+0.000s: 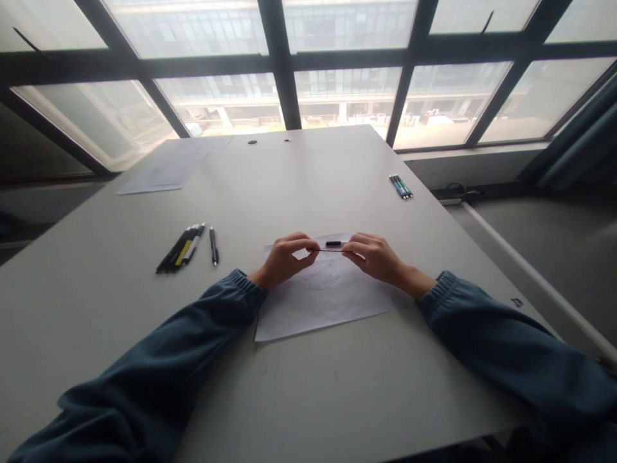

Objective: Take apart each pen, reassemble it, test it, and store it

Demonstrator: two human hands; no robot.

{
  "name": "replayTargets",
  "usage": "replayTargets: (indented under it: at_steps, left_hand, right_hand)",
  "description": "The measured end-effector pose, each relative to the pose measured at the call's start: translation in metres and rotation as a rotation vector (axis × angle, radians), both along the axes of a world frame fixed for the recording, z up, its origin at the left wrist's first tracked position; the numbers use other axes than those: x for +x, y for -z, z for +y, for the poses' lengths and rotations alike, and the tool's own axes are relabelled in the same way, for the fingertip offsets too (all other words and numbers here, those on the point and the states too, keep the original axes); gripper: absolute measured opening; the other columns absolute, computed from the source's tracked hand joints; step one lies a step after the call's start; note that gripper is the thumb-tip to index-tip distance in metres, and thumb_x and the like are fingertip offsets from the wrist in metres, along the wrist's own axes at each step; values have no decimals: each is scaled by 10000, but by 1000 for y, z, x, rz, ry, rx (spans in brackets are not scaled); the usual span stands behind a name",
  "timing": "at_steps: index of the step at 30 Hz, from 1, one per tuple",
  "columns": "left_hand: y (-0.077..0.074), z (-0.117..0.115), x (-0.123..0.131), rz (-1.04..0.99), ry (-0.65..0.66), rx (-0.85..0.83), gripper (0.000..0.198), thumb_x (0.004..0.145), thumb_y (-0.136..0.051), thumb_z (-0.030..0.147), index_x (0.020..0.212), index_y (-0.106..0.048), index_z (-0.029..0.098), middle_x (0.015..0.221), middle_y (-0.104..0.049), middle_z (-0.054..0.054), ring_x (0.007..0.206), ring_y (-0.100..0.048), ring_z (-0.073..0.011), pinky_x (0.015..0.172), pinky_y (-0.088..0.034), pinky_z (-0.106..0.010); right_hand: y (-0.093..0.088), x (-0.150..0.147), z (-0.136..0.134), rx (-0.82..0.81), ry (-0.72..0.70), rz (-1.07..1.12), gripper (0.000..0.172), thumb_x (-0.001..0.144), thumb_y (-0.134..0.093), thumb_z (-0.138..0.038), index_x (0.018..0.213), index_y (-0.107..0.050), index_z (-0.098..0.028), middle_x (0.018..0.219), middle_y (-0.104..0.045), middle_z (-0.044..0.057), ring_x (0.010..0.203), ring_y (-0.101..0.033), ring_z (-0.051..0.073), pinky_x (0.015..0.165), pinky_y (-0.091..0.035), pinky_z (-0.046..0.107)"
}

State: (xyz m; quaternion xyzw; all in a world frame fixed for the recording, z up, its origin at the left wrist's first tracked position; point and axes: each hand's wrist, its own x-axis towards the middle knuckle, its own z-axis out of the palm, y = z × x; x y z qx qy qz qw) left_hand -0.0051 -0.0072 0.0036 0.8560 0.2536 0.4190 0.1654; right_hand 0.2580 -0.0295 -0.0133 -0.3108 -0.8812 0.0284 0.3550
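Both my hands meet over a white sheet of paper (322, 302) lying on the grey table (96, 302). My left hand (288, 257) is closed in a pinch on one end of a slim black pen (332, 244). My right hand (373, 255) is closed on the pen's other end. The pen lies level between the two hands, just above the paper's far edge. Faint pencil marks show on the sheet under my hands. Dark blue sleeves cover both forearms.
A bundle of black and yellow pens (180, 249) and a single black pen (214, 245) lie to the left. Blue and green pens (400, 186) lie at the right edge. Paper sheets (168, 168) rest at the far left. Large windows stand behind the table.
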Motion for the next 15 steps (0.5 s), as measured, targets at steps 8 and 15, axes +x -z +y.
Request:
replayTargets:
  at_steps: [8, 15]
  left_hand:
    - [2, 2, -2, -34, -69, 7, 65, 859, -670, 164, 878, -731, 166, 814, -702, -49, 730, -645, -130, 721, -533, -256]
    - [2, 2, -1, -47, -124, 4, 53, 857, -672, 162, 858, -724, 168, 807, -698, -39, 730, -641, -124, 714, -526, -247]
  right_hand:
    - [-1, 3, 5, -36, 227, 248, 243, 1024, -444, -230, 1129, -663, -215, 921, -675, 75, 873, -618, 218, 816, -493, 362]
    - [11, 13, 21, -116, 332, 111, 187, 962, -555, -201, 1064, -712, -207, 1009, -678, 97, 978, -590, 264, 889, -486, 425]
